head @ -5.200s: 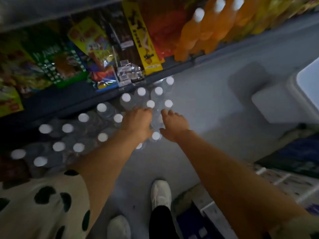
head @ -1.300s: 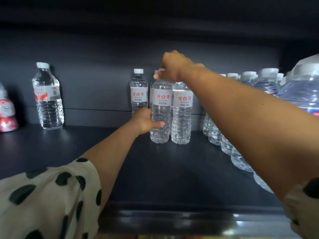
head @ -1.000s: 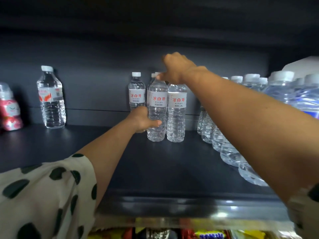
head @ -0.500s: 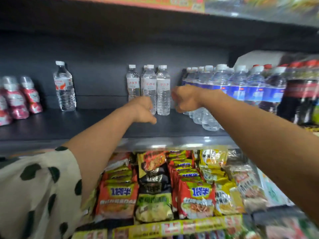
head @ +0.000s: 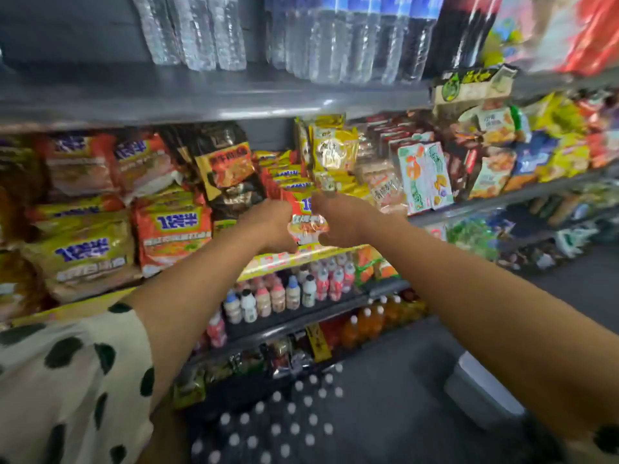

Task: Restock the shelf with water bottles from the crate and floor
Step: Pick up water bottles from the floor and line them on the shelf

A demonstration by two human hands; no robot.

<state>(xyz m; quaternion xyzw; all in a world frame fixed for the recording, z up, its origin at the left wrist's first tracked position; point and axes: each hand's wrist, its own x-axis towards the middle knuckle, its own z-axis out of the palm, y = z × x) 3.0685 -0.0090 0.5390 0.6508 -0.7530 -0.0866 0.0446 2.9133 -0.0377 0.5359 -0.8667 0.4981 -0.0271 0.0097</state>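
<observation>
- Two hands hang in mid-air with loosely curled fingers and hold nothing; the left hand (head: 273, 226) and the right hand (head: 338, 221) are just beside each other, backs to the camera, so the fingertips are hidden and I cannot tell whether they touch the palms.
- Both hands are below the grey shelf (head: 214, 95) and in front of the noodle packets (head: 172, 232) on the tier under it; whether they touch a packet I cannot tell.
- On top of the grey shelf stand three water bottles (head: 194, 31), cut off at the top edge so caps and labels are out of view.
- Just right of them on that shelf is a row of blue-labelled bottles (head: 351, 38), also cut off above, and blurred.
- Far below the shelf, on the floor, stands a cluster of white-capped bottles (head: 288, 420); their bodies are dark and hard to make out.
- Right of that cluster sits a pale box (head: 482, 393), partly hidden behind the right forearm.
- A spotted sleeve (head: 67, 390) fills the lower left corner.
</observation>
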